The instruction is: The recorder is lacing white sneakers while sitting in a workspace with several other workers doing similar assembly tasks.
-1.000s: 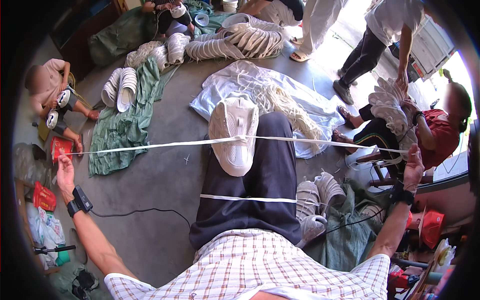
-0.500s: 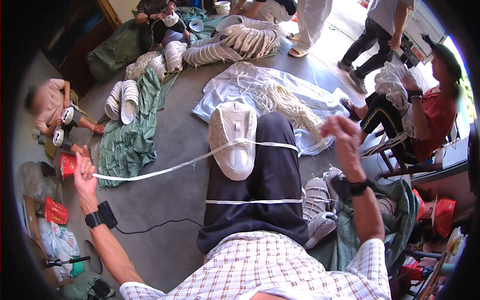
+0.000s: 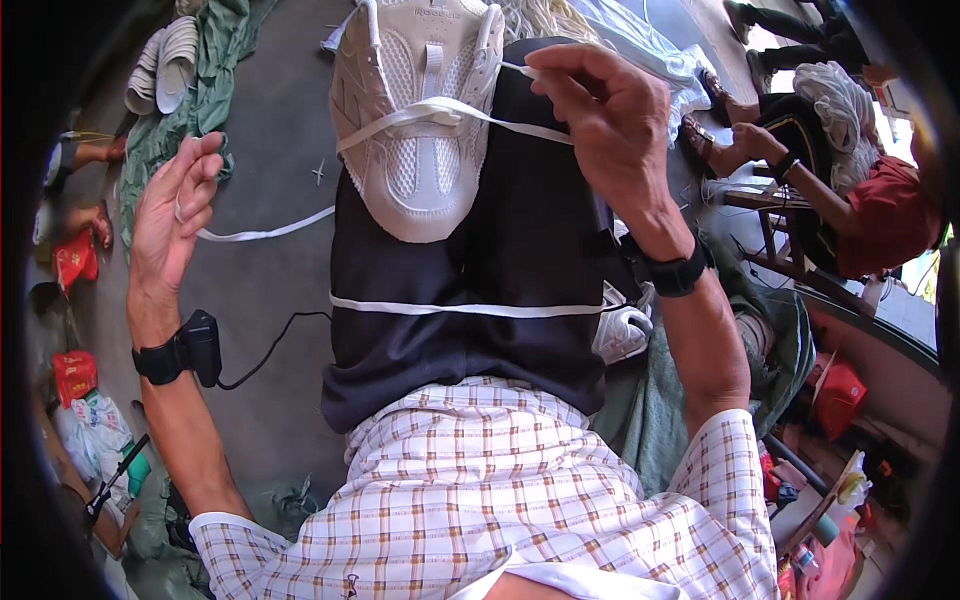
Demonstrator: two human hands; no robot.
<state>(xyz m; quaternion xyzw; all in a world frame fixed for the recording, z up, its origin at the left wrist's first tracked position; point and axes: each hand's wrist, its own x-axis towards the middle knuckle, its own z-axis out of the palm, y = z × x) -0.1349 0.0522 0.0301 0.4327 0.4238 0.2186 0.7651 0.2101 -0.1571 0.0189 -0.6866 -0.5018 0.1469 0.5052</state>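
Pale shoe point(image 3: 412, 85) resting toe-inward on the lap point(image 3: 460, 270) at upper centre, apparently to free both hands: the left hand point(image 3: 172, 220), frame left, grips white lace point(image 3: 245, 238) loosely; the right hand point(image 3: 620, 125), upper right of centre, has a narrow pinching grip on it.

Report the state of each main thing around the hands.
Off-white mesh shoe: resting upper-side up on dark fabric trousers.
Flat white lace: crossing shoe, slack at left.
Bare left hand: fingers partly curled, grip unclear.
Bare right hand: fingertips pinching lace.
Thin white band: stretched across trousers.
Dull-green sheet: rumpled on floor.
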